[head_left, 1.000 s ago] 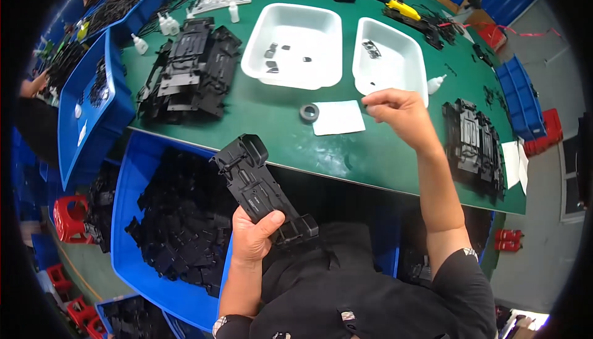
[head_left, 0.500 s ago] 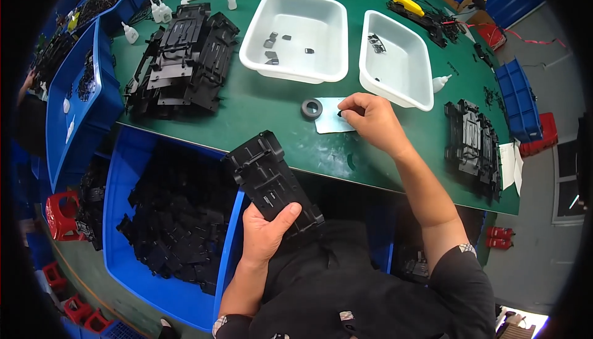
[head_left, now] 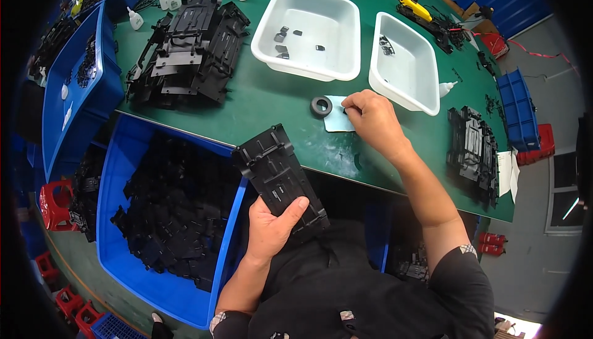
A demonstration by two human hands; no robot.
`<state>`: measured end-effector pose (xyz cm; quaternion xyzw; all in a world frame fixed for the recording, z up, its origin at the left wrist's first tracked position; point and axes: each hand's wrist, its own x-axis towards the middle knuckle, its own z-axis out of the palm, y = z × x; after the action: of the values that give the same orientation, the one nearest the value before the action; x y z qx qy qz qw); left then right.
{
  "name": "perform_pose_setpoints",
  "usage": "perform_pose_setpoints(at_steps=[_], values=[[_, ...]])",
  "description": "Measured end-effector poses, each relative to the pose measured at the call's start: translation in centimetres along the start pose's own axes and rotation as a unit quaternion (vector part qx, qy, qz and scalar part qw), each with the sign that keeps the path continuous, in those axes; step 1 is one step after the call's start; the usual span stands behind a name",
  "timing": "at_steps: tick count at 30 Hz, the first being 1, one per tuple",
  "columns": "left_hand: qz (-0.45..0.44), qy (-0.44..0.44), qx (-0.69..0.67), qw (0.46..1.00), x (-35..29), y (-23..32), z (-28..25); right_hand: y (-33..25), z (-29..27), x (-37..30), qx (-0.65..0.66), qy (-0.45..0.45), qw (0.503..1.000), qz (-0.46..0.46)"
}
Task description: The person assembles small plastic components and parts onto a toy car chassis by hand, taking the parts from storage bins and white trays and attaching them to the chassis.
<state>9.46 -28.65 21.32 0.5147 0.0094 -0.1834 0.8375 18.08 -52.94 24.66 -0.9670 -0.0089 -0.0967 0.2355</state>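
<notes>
My left hand (head_left: 270, 226) grips the lower part of a long black moulded plastic part (head_left: 279, 169), thumb across its ribbed face. The part is tilted, in front of the green table's near edge. Over the table, my right hand (head_left: 378, 124) is closed in a pinch on a small black piece (head_left: 345, 111), mostly hidden by the fingertips. Beneath those fingers lies a light blue pad (head_left: 335, 120), with a thick black ring (head_left: 320, 115) at its left edge.
Two white tubs (head_left: 333, 67) (head_left: 404, 89) with small black pieces stand beyond my hands. Stacked black plastic parts (head_left: 191, 49) lie left, others (head_left: 472, 147) right. A blue bin (head_left: 162, 284) of black parts stands below left. Small white bottles (head_left: 134, 19) dot the table.
The whole view has shifted slightly. My left hand still holds the plastic part, now a little higher in the picture, and my right hand keeps its pinch above the pad.
</notes>
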Motion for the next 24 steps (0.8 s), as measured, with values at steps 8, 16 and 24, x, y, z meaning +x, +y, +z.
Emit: perform_pose_setpoints(at_steps=[8, 16, 24], values=[[0.037, 0.029, -0.01, 0.999, 0.5, 0.2, 0.2, -1.4, -1.5, -2.4, -0.006, 0.137, 0.973, -0.187], [0.067, 0.025, -0.113, 0.991, 1.9, 1.4, 1.4, -3.9, -1.0, -8.9, 0.071, 0.238, 0.916, -0.315], [0.112, 0.008, -0.156, 0.981, 0.6, 2.8, 2.6, -4.0, 0.2, -11.8, 0.122, 0.195, 0.928, -0.293]])
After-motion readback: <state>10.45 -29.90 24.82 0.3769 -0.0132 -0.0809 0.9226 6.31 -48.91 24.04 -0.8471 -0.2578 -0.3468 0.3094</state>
